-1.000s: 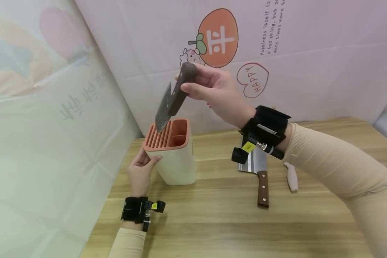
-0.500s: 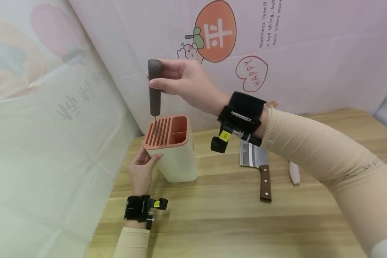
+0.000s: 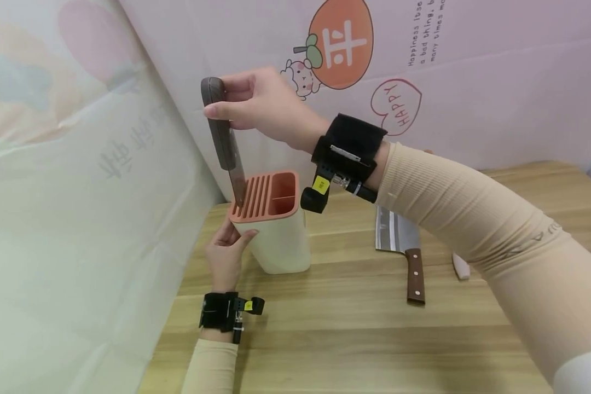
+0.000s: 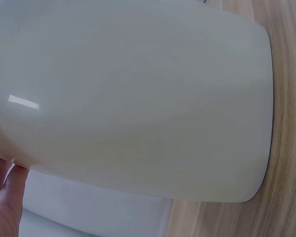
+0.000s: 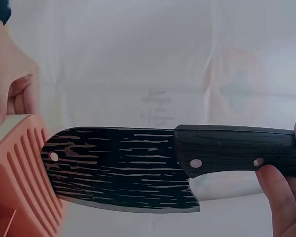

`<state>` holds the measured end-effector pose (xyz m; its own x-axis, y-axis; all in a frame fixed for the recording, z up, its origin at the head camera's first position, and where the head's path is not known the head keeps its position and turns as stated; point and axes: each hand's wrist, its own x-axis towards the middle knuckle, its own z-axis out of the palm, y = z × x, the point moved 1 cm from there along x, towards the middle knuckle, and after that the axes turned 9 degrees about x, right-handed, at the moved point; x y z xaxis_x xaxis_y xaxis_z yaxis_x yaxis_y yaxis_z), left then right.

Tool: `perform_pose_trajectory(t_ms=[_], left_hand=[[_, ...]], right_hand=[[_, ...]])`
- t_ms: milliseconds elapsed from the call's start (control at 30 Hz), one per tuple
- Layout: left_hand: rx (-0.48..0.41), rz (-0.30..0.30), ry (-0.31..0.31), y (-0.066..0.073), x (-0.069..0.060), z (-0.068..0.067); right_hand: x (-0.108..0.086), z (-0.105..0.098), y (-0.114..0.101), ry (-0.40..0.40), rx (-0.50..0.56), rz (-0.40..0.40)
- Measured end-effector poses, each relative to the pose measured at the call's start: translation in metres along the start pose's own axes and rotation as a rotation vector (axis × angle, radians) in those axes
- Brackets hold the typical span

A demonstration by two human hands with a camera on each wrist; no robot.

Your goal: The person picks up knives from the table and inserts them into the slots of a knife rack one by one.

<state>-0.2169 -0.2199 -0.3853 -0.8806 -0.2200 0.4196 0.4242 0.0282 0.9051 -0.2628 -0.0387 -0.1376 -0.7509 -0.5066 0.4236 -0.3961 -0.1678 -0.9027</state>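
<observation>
A: What is the right hand (image 3: 268, 104) holding?

B: It is gripping the knife (image 3: 222, 145) by its dark handle (image 5: 232, 148), the thumb pressing on one side and the fingers curling on the other.

A: Where is the knife lying, then?

B: It isn't lying; it is hanging over the block (image 3: 283, 246), tilting a little, its blade (image 5: 121, 170) pointing down at the leftmost slots (image 3: 258, 196).

A: Is the tip going in?

B: I'm not managing to tell. In the right wrist view the blade's end is overlapping the slotted top, and a small hole near that end is showing.

A: And the left hand (image 3: 226, 257)?

B: It is clasping the block just below the orange rim, the thumb resting on the front wall and the fingers reaching round the left side.

A: How is the block standing?

B: It is standing upright on the table (image 3: 345, 339), with two compartments (image 3: 283, 183) sitting to the right of the slots.

A: What else is lying about?

B: A cleaver (image 3: 416, 276) is lying to the right of the block, its brown handle pointing toward the person. Farther right, a pale handle (image 3: 461, 267) is peeking out; the right sleeve (image 3: 468, 219) is hiding the rest.

A: And behind?

B: A printed sheet (image 3: 497, 98) is hanging there, showing a heart reading HAPPY.
</observation>
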Motion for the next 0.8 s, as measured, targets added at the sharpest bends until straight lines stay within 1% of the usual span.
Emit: perform_pose_trajectory(t_ms=[100, 200, 300, 400, 500, 600, 700, 800], left_hand=[[0.007, 0.004, 0.003, 0.0, 0.0, 0.0], [0.031, 0.024, 0.0, -0.001, 0.001, 0.0], [0.059, 0.035, -0.007, -0.002, -0.001, 0.0], [0.067, 0.029, -0.007, -0.004, -0.003, 0.0], [0.068, 0.02, 0.006, -0.006, -0.005, 0.001], [0.08, 0.025, 0.014, -0.005, -0.006, 0.0], [0.084, 0.037, 0.006, -0.005, -0.006, -0.001], [0.069, 0.059, -0.015, -0.006, -0.005, -0.003]], right_hand=[[0.005, 0.001, 0.013, -0.011, 0.017, 0.054], [0.007, 0.004, 0.034, -0.005, 0.02, 0.119], [0.003, 0.007, 0.058, 0.02, 0.028, 0.172], [-0.003, 0.012, 0.079, 0.026, 0.024, 0.206], [-0.007, 0.016, 0.096, 0.018, -0.016, 0.218], [-0.01, 0.017, 0.105, 0.028, -0.028, 0.222], [-0.013, 0.016, 0.111, 0.074, 0.007, 0.238], [-0.014, 0.016, 0.115, 0.107, 0.057, 0.232]])
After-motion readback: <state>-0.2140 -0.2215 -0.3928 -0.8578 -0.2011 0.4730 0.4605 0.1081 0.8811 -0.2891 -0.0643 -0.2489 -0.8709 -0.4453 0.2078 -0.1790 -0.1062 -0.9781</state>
